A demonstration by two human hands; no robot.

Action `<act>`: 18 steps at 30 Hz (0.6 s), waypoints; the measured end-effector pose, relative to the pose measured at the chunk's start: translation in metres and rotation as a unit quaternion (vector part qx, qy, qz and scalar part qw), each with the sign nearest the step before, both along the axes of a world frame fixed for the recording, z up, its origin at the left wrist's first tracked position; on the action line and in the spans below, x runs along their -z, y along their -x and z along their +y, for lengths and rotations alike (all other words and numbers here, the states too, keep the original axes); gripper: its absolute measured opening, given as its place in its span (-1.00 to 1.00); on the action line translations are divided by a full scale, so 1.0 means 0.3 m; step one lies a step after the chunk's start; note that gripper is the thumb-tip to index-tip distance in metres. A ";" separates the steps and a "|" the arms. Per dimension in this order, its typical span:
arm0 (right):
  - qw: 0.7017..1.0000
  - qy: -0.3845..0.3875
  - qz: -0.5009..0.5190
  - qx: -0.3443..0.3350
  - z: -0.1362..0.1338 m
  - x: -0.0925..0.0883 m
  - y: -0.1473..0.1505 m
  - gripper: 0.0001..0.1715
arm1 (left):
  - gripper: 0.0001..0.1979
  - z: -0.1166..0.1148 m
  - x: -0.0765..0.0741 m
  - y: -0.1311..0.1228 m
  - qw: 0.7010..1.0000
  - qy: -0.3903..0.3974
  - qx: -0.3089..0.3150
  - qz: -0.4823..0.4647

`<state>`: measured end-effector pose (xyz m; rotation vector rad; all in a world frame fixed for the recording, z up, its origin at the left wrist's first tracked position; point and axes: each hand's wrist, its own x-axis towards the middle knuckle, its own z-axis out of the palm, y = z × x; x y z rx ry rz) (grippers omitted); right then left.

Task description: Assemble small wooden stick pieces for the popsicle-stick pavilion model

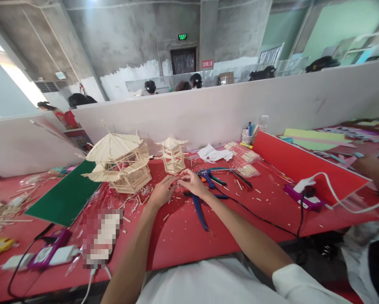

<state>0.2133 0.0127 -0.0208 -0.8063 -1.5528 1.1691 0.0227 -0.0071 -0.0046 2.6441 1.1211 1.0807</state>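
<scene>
My left hand [162, 191] and my right hand [192, 182] meet over the red table [173, 249], fingertips pinched together. Anything between the fingers is too small to make out. Just behind them stands a small tiered pavilion model [174, 158] of pale wooden sticks, upright. Left of it is a larger stick pavilion model [122, 166] with a wide sloping roof. A blue glue gun [209, 178] lies beside my right hand. Blue-handled pliers [199, 212] lie under my right forearm, partly hidden.
Stick scraps litter the red surface. At left are a green board [65, 194], a phone with a blurred screen [103, 238] and a purple power strip [50, 251]. Packs of sticks [248, 162], white tissue [214, 153], a red board [303, 164] and another power strip [305, 198] are right.
</scene>
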 end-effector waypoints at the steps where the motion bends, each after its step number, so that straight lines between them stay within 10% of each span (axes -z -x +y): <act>1: 1.000 -0.002 -0.002 0.001 -0.002 -0.003 -0.002 -0.62 | -0.71 -0.001 -0.001 0.000 1.000 0.002 -0.001 0.002; 18: 0.991 0.100 0.088 -0.015 -0.007 -0.010 -0.004 -0.48 | -0.76 -0.005 -0.004 0.008 1.000 0.010 -0.002 0.026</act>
